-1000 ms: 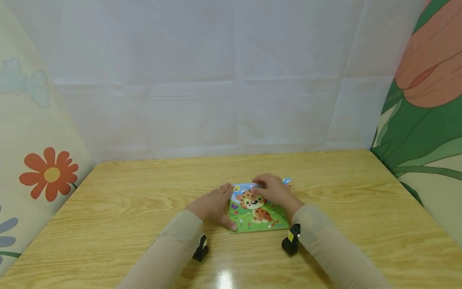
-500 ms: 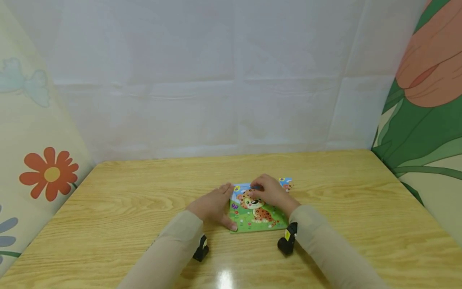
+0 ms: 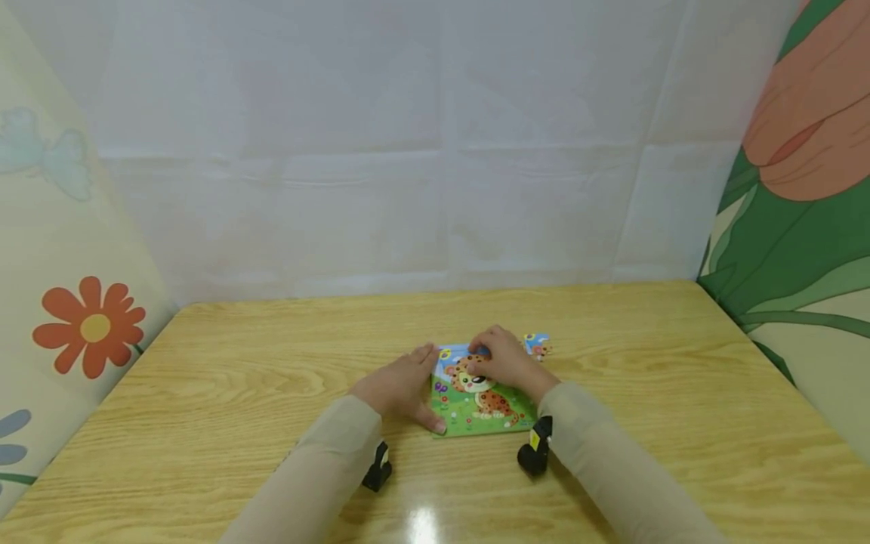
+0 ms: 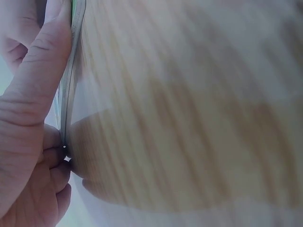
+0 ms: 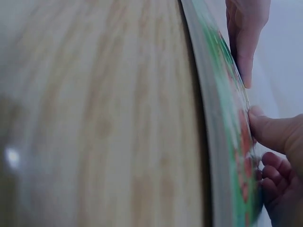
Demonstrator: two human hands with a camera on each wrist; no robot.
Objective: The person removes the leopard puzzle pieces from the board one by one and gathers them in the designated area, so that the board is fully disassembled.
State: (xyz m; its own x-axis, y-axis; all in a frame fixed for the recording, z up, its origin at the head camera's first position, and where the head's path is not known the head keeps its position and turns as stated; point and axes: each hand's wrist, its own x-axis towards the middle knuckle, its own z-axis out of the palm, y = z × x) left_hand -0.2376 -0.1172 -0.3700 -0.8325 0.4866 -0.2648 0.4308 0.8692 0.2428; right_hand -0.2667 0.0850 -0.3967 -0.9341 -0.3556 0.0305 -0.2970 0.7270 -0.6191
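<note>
A leopard jigsaw puzzle (image 3: 479,412) in a flat board lies on the table. My left hand (image 3: 402,384) holds its left edge, with the thumb on the front corner and the fingers toward the back corner. The left wrist view shows that thumb (image 4: 45,56) over the board's rim. With bent thumb and fingers, my right hand (image 3: 506,361) touches the puzzle at the leopard's head and covers part of it. In the right wrist view the right thumb (image 5: 270,128) meets the picture surface. Whether a piece is pinched there is hidden.
A loose puzzle piece (image 3: 538,346) with blue sky and spots lies behind the right hand. The wooden table (image 3: 238,355) spreads around the board. A white cloth (image 3: 340,189) hangs behind, with flower-printed panels (image 3: 802,227) at both sides.
My right hand has shifted a little left over the leopard's head, uncovering more of the loose piece behind it. The left hand and the board have stayed put.
</note>
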